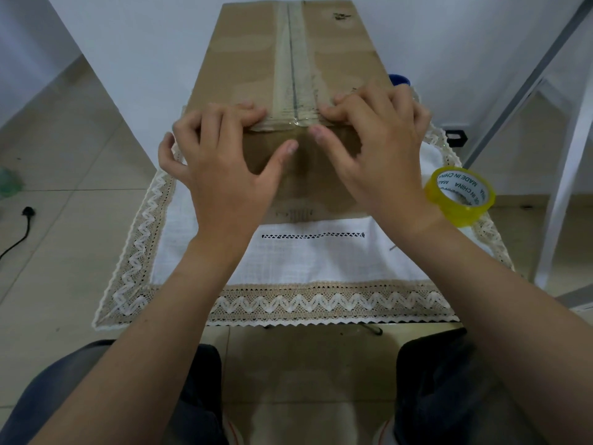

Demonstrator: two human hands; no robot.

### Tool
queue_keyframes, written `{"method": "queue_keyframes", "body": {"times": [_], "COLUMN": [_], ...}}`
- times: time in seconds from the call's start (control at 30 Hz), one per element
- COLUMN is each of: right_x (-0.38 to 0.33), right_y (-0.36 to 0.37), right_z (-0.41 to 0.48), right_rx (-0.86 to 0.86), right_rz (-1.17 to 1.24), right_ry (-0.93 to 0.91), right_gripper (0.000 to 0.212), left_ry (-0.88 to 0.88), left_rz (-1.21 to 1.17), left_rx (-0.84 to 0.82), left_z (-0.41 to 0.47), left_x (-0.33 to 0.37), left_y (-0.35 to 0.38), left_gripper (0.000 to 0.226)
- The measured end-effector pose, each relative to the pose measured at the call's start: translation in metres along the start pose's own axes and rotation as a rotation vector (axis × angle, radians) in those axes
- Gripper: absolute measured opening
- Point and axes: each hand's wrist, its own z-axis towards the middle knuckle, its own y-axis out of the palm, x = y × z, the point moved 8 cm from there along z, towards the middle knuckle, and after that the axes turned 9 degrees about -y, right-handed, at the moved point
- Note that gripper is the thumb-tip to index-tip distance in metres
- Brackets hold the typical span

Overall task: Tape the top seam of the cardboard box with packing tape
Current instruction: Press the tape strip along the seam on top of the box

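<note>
Fingertips (256,112) of my left hand (224,175) press flat on the box top beside the seam, thumb down on the near face; my right hand (378,149) mirrors it across the seam. Neither hand grips anything: fingers are curled and pushing, not closed around an object. Between them a strip of tape (293,69) runs along the top seam of the cardboard box (244,59) and folds over the near edge. The box sits on a lace-edged cloth (288,261), with the yellow tape roll (459,195) just beside my right wrist. I judge the risk lies at that fold: uneven pressure could trap wrinkles or leave the end lifting.
</note>
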Motion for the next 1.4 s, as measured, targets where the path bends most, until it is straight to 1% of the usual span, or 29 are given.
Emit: {"method": "queue_keyframes", "body": {"times": [0.1,0.27,0.37,0.43,0.53,0.67,0.83,1.0,1.1,1.2,1.23,1.27,1.37,1.4], "right_x": [-0.002,-0.004,-0.006,-0.004,0.003,0.003,0.003,-0.001,-0.002,0.000,0.000,0.000,-0.009,-0.011], "right_y": [0.002,0.006,0.005,0.003,0.003,0.001,0.003,0.004,0.004,0.004,0.003,0.002,0.002,0.003], "right_z": [0.007,0.012,0.013,0.012,0.010,0.013,0.015,0.019,0.019,0.016,0.015,0.015,0.021,0.023], "right_rx": [0.023,0.012,0.018,-0.007,-0.067,-0.071,-0.064,-0.059,-0.063,-0.083,-0.093,-0.100,-0.109,-0.112], "right_rz": [-0.019,-0.040,-0.027,0.008,0.060,0.066,0.078,0.036,0.058,0.095,0.093,0.076,-0.052,-0.079], "right_ry": [0.052,0.059,0.009,-0.016,-0.011,0.025,0.067,0.084,0.076,0.050,0.047,0.046,0.050,0.060], "right_gripper": [0.039,0.043,0.038,0.033,0.026,0.024,0.030,0.042,0.040,0.030,0.030,0.034,0.057,0.059], "left_ry": [-0.058,-0.092,-0.071,-0.059,-0.039,-0.038,-0.096,-0.112,-0.098,-0.060,-0.049,-0.039,-0.011,-0.007], "left_rz": [-0.031,-0.078,-0.075,-0.066,-0.043,-0.046,-0.069,-0.039,-0.053,-0.129,-0.154,-0.173,-0.177,-0.171], "left_rx": [0.030,0.025,0.040,0.050,0.047,0.026,0.017,0.006,0.013,0.021,0.021,0.019,0.029,0.031], "left_z": [0.006,0.010,0.009,0.008,0.008,0.010,0.014,0.013,0.012,0.013,0.013,0.013,0.012,0.012], "left_x": [0.003,0.004,0.005,0.005,0.005,0.005,0.004,0.005,0.005,0.003,0.002,0.001,0.001,0.001], "left_y": [0.000,0.002,0.001,0.000,-0.001,-0.001,-0.001,0.002,0.001,-0.001,-0.001,-0.002,-0.003,-0.004], "left_gripper": [0.046,0.043,0.042,0.041,0.037,0.034,0.042,0.044,0.039,0.028,0.024,0.021,0.016,0.015]}}
